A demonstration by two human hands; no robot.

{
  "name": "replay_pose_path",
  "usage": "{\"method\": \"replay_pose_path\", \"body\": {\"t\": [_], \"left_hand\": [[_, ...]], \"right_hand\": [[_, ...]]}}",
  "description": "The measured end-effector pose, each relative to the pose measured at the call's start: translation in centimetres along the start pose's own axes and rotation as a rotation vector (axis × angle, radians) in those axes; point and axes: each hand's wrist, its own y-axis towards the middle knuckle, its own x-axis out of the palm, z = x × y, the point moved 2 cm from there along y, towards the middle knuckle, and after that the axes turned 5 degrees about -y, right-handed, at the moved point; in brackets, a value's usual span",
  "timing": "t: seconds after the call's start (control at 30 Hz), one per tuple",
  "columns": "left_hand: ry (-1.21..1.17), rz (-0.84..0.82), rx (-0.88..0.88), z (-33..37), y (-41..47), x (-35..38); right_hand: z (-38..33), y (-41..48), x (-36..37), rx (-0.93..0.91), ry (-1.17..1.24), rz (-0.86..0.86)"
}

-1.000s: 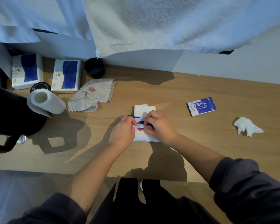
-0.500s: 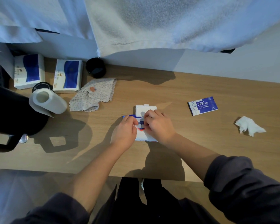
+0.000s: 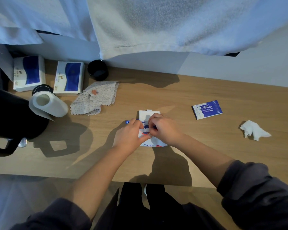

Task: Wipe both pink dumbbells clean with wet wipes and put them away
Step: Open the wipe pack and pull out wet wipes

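Pink dumbbells: none in view, so I cannot say where they are or whether either has been wiped. Pack of wet wipes (image 3: 148,114): flat on the counter (image 3: 189,151) in front of me, flap folded back at the far end, mostly covered by my hands. Step in hand, as I judge it: drawing a wipe from the opening. To do it well, I should weigh the pack down so it does not lift, catch a single sheet at the slit, pull it low and slowly so no second sheet follows, then press the flap back down. Left hand (image 3: 130,135): fingers curled, gripping the near left part of the pack, thumb toward the slit. Right hand (image 3: 163,128): fingers bent and bunched, pinching at the opening; whether a sheet is caught between them I cannot tell. Blue wipe sachet (image 3: 207,109): to the right, apart from the pack. Crumpled white wipe (image 3: 253,130): further right. Patterned cloth (image 3: 95,98): left and beyond the pack. Paper roll (image 3: 48,103): lying on its side beside the cloth. Two white and blue boxes (image 3: 69,78): at the back left. Pale towel (image 3: 173,22): hanging above the far edge.
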Motion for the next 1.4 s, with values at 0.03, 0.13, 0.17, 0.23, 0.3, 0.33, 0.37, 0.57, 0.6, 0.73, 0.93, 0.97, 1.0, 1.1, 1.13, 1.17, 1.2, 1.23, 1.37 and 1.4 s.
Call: {"method": "replay_pose_path", "body": {"t": [0.03, 0.13, 0.17, 0.23, 0.3, 0.33, 0.37, 0.57, 0.6, 0.73, 0.93, 0.97, 1.0, 1.1, 1.13, 1.17, 1.2, 1.23, 1.37, 1.4], "left_hand": [[-0.011, 0.001, -0.001, 0.0, 0.0, 0.0], [-0.038, 0.008, -0.004, -0.2, 0.0, 0.1], [-0.048, 0.007, -0.003, -0.2, -0.1, 0.1], [-0.051, 0.003, 0.008, -0.3, -0.2, 0.1], [-0.024, -0.004, 0.024, -0.3, -0.2, 0.0], [-0.008, -0.007, 0.034, -0.3, -0.2, 0.0], [0.004, -0.006, 0.042, -0.4, -0.2, 0.1], [0.055, 0.000, 0.038, -0.7, -0.3, 0.6], [0.030, 0.003, 0.029, -0.8, -0.4, 0.6], [-0.146, 0.027, -0.002, -0.8, -0.6, 0.2], [-0.352, 0.088, 0.009, -0.3, -1.2, -1.0], [-0.389, 0.090, 0.015, 0.1, -1.4, -1.1], [-0.421, 0.088, 0.013, 0.5, -1.5, -1.2], [-0.463, 0.068, -0.001, 1.7, -1.4, -1.0], [-0.472, 0.060, -0.005, 1.9, -1.2, -0.9], [-0.479, 0.051, -0.008, 2.1, -1.0, -0.6], [-0.476, 0.042, -0.008, 2.3, -0.8, -0.4], [-0.458, 0.026, -0.006, 2.6, -0.7, -0.1], [-0.291, -0.066, 0.054, 3.3, -0.1, 0.8], [-0.232, -0.086, 0.069, 3.6, 0.0, 0.9]], "right_hand": [[0.0, 0.0, -0.1, 0.000, 0.033, -0.007], [0.2, -0.3, -0.5, -0.011, 0.145, -0.035], [0.2, -0.4, -0.7, -0.014, 0.178, -0.040], [0.2, -0.6, -1.1, -0.014, 0.241, -0.050], [0.3, -0.8, -1.4, 0.009, 0.310, -0.067], [0.3, -0.9, -1.6, 0.040, 0.365, -0.085], [0.3, -1.1, -1.9, 0.076, 0.442, -0.101], [0.2, -1.2, -3.9, 0.251, 0.777, -0.070], [0.4, -1.2, -4.2, 0.253, 0.777, -0.074], [1.5, -1.9, -4.0, 0.387, 0.960, -0.046], [3.1, -3.5, -3.6, 0.561, 1.486, 0.028], [3.4, -3.7, -3.4, 0.580, 1.486, 0.032], [3.7, -4.0, -3.2, 0.593, 1.479, 0.035], [4.3, -4.6, -3.0, 0.626, 1.466, 0.054], [4.5, -4.8, -3.1, 0.640, 1.463, 0.066], [4.7, -4.9, -3.1, 0.653, 1.461, 0.078], [4.9, -5.1, -3.2, 0.664, 1.457, 0.086], [5.0, -5.2, -3.2, 0.675, 1.450, 0.090], [5.6, -5.8, -3.2, 0.711, 1.410, 0.095], [5.8, -5.9, -3.1, 0.723, 1.412, 0.097]]}}
